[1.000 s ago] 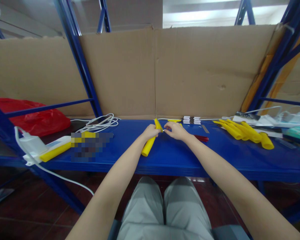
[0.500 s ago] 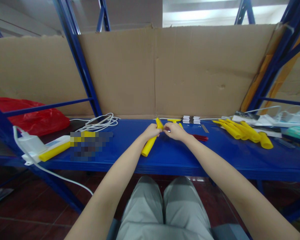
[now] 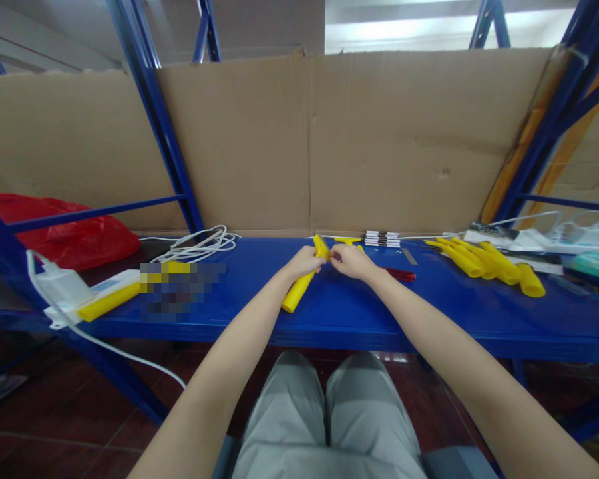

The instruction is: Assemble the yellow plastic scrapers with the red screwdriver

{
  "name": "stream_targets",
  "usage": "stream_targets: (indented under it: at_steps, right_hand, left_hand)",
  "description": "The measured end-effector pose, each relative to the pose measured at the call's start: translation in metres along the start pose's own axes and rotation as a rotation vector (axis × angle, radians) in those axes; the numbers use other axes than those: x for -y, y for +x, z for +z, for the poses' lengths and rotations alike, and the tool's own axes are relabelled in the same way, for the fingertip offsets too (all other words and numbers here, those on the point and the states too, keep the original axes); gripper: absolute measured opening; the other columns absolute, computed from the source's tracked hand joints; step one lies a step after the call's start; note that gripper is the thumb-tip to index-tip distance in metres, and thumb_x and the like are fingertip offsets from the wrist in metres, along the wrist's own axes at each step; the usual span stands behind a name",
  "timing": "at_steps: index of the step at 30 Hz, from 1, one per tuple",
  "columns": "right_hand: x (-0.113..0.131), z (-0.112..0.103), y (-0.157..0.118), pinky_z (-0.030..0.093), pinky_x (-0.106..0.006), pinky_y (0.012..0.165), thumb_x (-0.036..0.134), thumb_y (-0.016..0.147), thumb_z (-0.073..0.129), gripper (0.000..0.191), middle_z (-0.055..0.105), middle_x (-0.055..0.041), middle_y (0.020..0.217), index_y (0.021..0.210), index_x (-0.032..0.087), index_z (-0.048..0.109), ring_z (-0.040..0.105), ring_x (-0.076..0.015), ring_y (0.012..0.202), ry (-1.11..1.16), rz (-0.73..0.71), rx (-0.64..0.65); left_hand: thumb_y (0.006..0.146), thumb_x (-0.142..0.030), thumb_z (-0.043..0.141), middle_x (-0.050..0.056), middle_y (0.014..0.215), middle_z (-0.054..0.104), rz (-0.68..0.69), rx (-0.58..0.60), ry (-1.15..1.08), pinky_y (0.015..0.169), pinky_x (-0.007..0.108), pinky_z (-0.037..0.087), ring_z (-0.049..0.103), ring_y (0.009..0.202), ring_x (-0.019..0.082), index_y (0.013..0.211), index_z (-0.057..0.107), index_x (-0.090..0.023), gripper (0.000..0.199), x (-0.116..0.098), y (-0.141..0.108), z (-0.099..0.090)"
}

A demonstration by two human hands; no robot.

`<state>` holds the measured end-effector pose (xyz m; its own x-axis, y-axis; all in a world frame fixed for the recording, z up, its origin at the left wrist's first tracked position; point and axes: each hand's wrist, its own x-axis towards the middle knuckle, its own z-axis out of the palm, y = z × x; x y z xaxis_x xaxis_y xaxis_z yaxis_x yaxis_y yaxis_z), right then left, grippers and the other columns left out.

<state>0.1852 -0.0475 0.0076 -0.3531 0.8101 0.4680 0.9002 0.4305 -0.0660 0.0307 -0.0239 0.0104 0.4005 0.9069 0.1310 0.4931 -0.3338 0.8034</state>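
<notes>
My left hand (image 3: 304, 263) is wrapped around a yellow tubular handle (image 3: 299, 293). Its round lower end slants down toward the table's front edge, while the narrower, angled head sticks out above my fingers. Close against that head, on its right side, is my right hand (image 3: 349, 261), fingers curled in a pinch. Whatever small thing they may hold is hidden by the fingers. Just behind my right hand lies another yellow piece (image 3: 348, 240), partly covered. A red tool or bundle (image 3: 400, 275) rests on the table to the right of that hand.
Several yellow handles (image 3: 479, 259) lie at the right. White-and-black small boxes or blades (image 3: 382, 239) are stacked at the back, near a flat metal strip (image 3: 409, 257). A power strip (image 3: 62, 313), coiled white cable (image 3: 204, 245) and red bag (image 3: 64, 233) occupy the left. Cardboard (image 3: 239, 146) stands behind the blue table (image 3: 249, 326).
My right hand has shifted very slightly, its fingers turning at the handle's head. The head has tipped a little to the right. My left hand keeps its grip.
</notes>
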Motion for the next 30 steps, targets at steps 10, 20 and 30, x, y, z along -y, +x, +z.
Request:
stream_targets:
  at_steps: [10, 20, 30]
  right_hand:
    - [-0.0029, 0.0031, 0.0023, 0.038, -0.025, 0.063, 0.015, 0.078, 0.049, 0.009, 0.065, -0.0065, 0.080, 0.077, 0.016, 0.057, 0.056, -0.0155, 0.070, 0.054, -0.006, 0.030]
    - [-0.0008, 0.0001, 0.0018, 0.035, -0.024, 0.062, 0.015, 0.075, 0.052, 0.006, 0.064, -0.0058, 0.077, 0.076, 0.016, 0.058, 0.056, -0.0158, 0.070, 0.008, -0.015, 0.071]
    - [0.0016, -0.0060, 0.0016, 0.033, -0.024, 0.059, 0.014, 0.074, 0.053, 0.006, 0.065, -0.0061, 0.077, 0.070, 0.017, 0.058, 0.055, -0.0159, 0.070, -0.045, -0.057, 0.135]
  left_hand:
    - [0.069, -0.010, 0.048, -0.004, 0.042, 0.048, 0.021, 0.036, -0.009, 0.043, 0.018, 0.036, 0.043, 0.037, 0.007, 0.051, 0.049, -0.015, 0.018, 0.0022, 0.0009, 0.0004]
    - [0.068, -0.010, 0.048, -0.003, 0.043, 0.049, 0.049, 0.047, 0.066, 0.045, 0.019, 0.036, 0.046, 0.040, 0.009, 0.051, 0.051, -0.014, 0.018, 0.0019, 0.0008, 0.0021]
    - [0.067, -0.011, 0.050, -0.003, 0.045, 0.051, 0.081, 0.078, 0.135, 0.043, 0.019, 0.035, 0.048, 0.042, 0.009, 0.053, 0.053, -0.014, 0.015, 0.0056, 0.0023, 0.0024]
